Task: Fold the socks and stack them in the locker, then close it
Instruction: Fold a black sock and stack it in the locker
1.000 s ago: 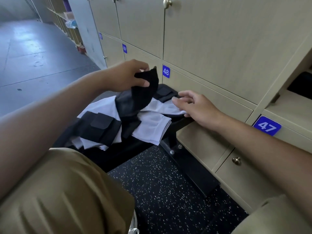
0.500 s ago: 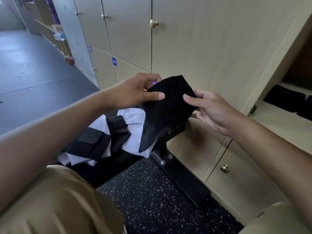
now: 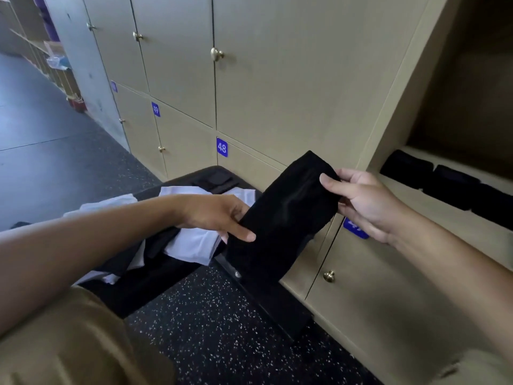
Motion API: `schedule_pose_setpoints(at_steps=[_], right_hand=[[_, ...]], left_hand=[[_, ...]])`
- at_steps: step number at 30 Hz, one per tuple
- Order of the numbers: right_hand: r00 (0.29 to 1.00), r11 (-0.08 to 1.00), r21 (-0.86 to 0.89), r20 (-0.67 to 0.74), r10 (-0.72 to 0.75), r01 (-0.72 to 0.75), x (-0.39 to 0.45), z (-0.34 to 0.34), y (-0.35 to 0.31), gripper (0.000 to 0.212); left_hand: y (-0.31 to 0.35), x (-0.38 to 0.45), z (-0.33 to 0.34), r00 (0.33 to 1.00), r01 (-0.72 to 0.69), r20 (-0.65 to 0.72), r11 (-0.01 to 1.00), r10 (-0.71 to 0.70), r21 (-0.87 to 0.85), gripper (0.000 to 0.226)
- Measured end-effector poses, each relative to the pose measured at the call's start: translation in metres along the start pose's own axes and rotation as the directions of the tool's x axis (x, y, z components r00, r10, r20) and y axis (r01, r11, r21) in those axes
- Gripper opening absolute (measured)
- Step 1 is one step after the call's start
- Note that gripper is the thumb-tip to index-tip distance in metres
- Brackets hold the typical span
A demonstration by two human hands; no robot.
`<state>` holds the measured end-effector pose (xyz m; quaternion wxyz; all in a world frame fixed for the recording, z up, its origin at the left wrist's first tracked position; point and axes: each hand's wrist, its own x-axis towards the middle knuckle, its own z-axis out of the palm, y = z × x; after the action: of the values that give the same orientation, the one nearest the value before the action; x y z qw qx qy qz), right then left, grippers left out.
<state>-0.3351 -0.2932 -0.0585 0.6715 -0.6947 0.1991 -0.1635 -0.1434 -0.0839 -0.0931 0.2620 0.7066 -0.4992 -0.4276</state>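
A black sock (image 3: 280, 215) hangs stretched out between my hands in front of the lockers. My right hand (image 3: 361, 201) pinches its upper end with thumb and fingers. Lower down, my left hand (image 3: 219, 218) grips the sock's left edge. More white socks (image 3: 194, 240) and black socks (image 3: 219, 180) lie in a loose pile on the black bench (image 3: 155, 284) behind my left arm. At the right the open locker (image 3: 455, 129) holds several folded black socks (image 3: 444, 183) in a row on its shelf.
Beige locker doors with brass knobs (image 3: 217, 54) and blue number plates (image 3: 221, 147) fill the wall ahead. A lower door knob (image 3: 329, 276) sits below my right wrist. Speckled black floor (image 3: 222, 329) lies between my knees and the lockers.
The sock has been pulled out long between my hands. My right hand now pinches its top end and moved right; my left hand slid down to its lower edge.
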Motion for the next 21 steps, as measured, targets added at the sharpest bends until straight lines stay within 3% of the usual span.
schedule_pose_setpoints(at_steps=[7, 11, 13, 17, 21], right_hand=[[0.994, 0.980, -0.198, -0.106, -0.039, 0.017, -0.017, -0.029, 0.005, 0.012], [0.989, 0.950, -0.311, -0.145, -0.006, -0.040, -0.021, -0.037, 0.010, 0.011], [0.990, 0.940, -0.335, -0.142, 0.020, -0.067, -0.023, -0.038, 0.014, 0.012], [0.992, 0.922, -0.377, -0.120, 0.048, -0.090, -0.025, -0.035, 0.021, 0.018], [0.991, 0.856, -0.507, -0.125, 0.042, -0.100, -0.024, -0.034, 0.028, 0.019]], left_hand=[[-0.001, 0.011, -0.001, 0.990, 0.102, -0.097, 0.995, -0.101, -0.003, 0.027], [-0.002, 0.012, -0.003, 0.992, 0.099, -0.083, 0.992, -0.093, 0.076, 0.026], [0.003, 0.010, -0.002, 0.987, 0.091, -0.140, 0.993, -0.079, 0.079, 0.023], [0.014, 0.011, -0.001, 0.968, 0.047, -0.248, 0.999, -0.044, 0.006, 0.012], [0.018, 0.017, 0.000, 0.937, 0.053, -0.334, 0.986, -0.104, -0.159, 0.008]])
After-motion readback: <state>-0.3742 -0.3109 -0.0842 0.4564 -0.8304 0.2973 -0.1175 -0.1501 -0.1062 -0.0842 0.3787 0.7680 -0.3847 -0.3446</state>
